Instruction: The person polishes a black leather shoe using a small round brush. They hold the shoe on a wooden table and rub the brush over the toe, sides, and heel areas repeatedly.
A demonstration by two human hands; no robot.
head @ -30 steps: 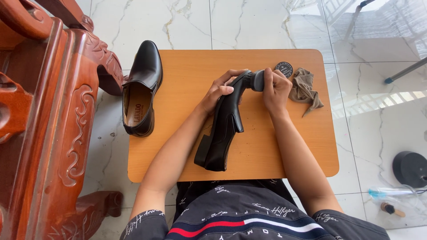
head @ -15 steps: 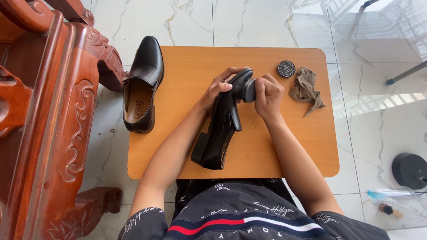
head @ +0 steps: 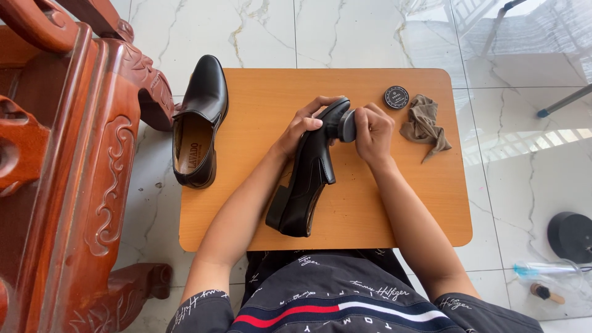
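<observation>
One small orange wooden table (head: 246, 209) on white marble tile floor (head: 370, 31); carved red wooden chair (head: 74, 154) at left. Round black polish tin (head: 396, 97) with pale circular label far right, brown cloth (head: 425, 126) beside it. Second black loafer (head: 198, 123) overhangs left edge. Table centre: left hand (head: 302, 126) fingers curled around black dress shoe (head: 308, 172) toe; right hand (head: 372, 131) fingers pressed together, gripping applicator brush (head: 346, 125) against toe.

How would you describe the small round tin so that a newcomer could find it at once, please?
Start at the orange wooden table and go to its far right corner. The small round black tin lies flat there, beside a crumpled brown cloth. Unlike the black shoes, it is a flat disc with a pale ring on its lid.
</observation>
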